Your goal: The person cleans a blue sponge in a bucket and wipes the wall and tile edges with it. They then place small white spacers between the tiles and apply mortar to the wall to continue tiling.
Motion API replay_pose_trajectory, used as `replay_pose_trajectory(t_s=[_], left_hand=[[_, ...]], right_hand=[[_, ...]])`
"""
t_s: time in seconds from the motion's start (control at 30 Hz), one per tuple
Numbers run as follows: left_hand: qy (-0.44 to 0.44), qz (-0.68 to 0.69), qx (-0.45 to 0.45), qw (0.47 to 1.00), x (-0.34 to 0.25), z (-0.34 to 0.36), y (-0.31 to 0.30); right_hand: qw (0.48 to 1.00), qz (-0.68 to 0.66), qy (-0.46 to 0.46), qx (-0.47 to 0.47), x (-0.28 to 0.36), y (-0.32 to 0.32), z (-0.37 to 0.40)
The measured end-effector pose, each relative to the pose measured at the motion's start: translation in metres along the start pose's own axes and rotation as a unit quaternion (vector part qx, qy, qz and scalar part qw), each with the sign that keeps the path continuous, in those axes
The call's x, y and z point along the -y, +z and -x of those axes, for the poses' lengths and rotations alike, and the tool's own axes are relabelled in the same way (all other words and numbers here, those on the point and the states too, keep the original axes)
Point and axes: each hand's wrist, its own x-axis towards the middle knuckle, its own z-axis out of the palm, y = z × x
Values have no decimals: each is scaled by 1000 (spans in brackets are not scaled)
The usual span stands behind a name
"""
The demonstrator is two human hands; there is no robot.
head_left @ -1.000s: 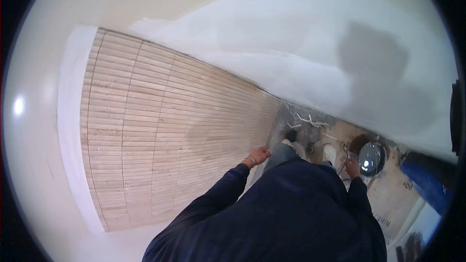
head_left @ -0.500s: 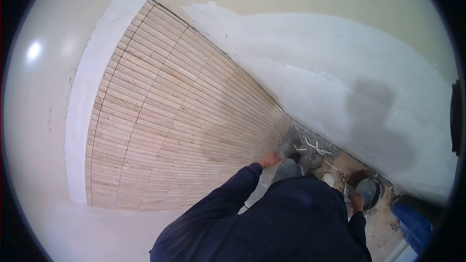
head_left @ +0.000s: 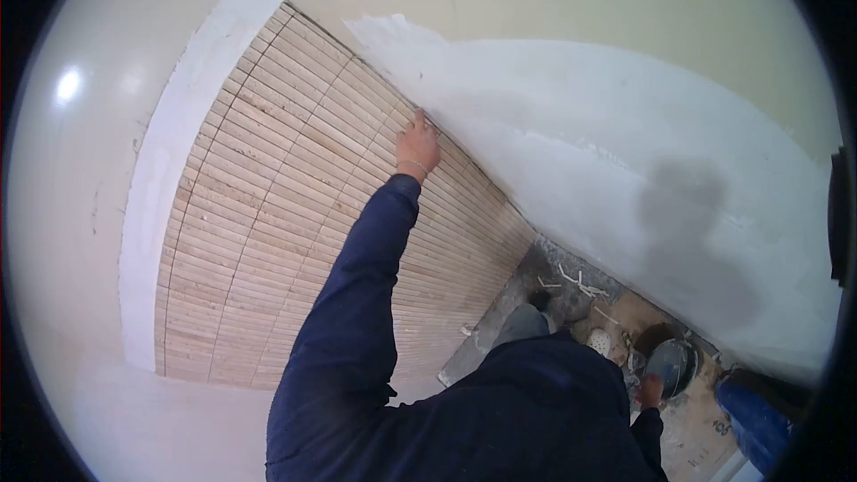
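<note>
The wall to the left carries narrow beige tile strips laid in rows. My left hand is raised against them at their upper right edge by the corner, fingers extended and holding nothing visible. Low on the right, my right hand is at the near side of a dark round bucket. Its fingers are too small and dark to make out, so its grip is unclear.
White plaster covers the adjoining wall. Thin white pieces lie on the grey floor in the corner. A round white perforated item stands near the bucket, and a blue object is at the lower right.
My left hand has risen from low near the floor to the upper right edge of the tiles. My right hand has shifted slightly downward in view, still beside the bucket.
</note>
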Motion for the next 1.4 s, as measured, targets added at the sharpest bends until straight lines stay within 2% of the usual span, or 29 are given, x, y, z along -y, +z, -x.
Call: replay_pose_trajectory(t_s=[0.03,0.13,0.27,0.37,0.4,0.43,0.47,0.5,0.53,0.57,0.6,0.63,0.73,0.77,0.8,0.83,0.87,0.9,0.93,1.0,1.07,1.13,1.17,1.2,1.23,1.27,1.3,1.33,1.4], left_hand=[[1,0,0,1000,4,-7,-5],[2,-8,19,1000,9,-14,-10],[14,-92,21,995,7,-15,-4],[9,-139,50,989,3,-18,-5],[4,-153,63,986,3,-21,-4],[3,-152,63,986,3,-23,-2],[12,-176,60,982,3,-25,0],[21,-199,57,978,3,-26,2],[20,-199,58,978,4,-28,2],[23,-181,44,982,4,-31,3],[25,-164,31,986,5,-32,4],[25,-163,31,986,4,-32,4],[19,-175,29,984,3,-32,6],[9,-170,5,985,2,-29,6],[-1,-165,-21,986,1,-27,6],[-1,-164,-23,986,2,-27,3],[-6,-155,-12,988,5,-26,0],[-11,-147,0,989,9,-24,-3],[-11,-147,-1,989,12,-20,-3],[29,-193,-45,980,18,-15,-2],[28,-212,-45,976,17,-15,-1],[28,-230,-45,972,15,-16,-1],[15,-238,-34,971,12,-17,-3],[2,-246,-23,969,10,-18,-6],[3,-245,-24,969,8,-20,-8],[-2,-236,-7,972,7,-21,-11],[-7,-226,10,974,6,-23,-13],[-6,-226,9,974,5,-25,-13],[-18,-219,88,972,5,-30,-10]], right_hand=[[996,-25,82,19,24,-6,14],[997,49,-61,11,-102,22,-29],[992,64,-108,-7,-106,31,-21],[997,50,-53,2,-91,21,-26],[927,252,-274,-34,-59,5,-20],[769,431,-468,-67,-34,-4,-15],[768,431,-469,-67,-23,-3,-13],[889,316,-330,-45,-12,-1,-10],[967,185,-175,-20,1,0,-6],[967,186,-175,-20,28,-2,1],[999,35,-3,-28,51,-4,5],[978,-118,170,-36,80,-6,13],[971,-136,189,-54,107,-4,21],[1000,10,8,10,83,-2,11],[944,242,-222,-3,45,2,-4],[838,368,-395,-81,47,1,-5],[838,367,-395,-82,47,0,-1],[971,177,-157,-21,47,-1,7],[994,-33,98,44,46,-1,10],[997,30,55,45,45,-1,17],[994,95,13,46,52,-3,24],[985,-71,152,30,78,-7,35],[996,57,-23,62,45,-6,20],[940,253,-227,23,10,-5,3],[842,377,-379,-70,-24,-4,-13],[842,377,-379,-71,-44,2,-22],[946,215,-241,-35,-59,8,-29],[995,41,-90,3,-66,11,-32],[996,-59,69,2,19,-1,3]])
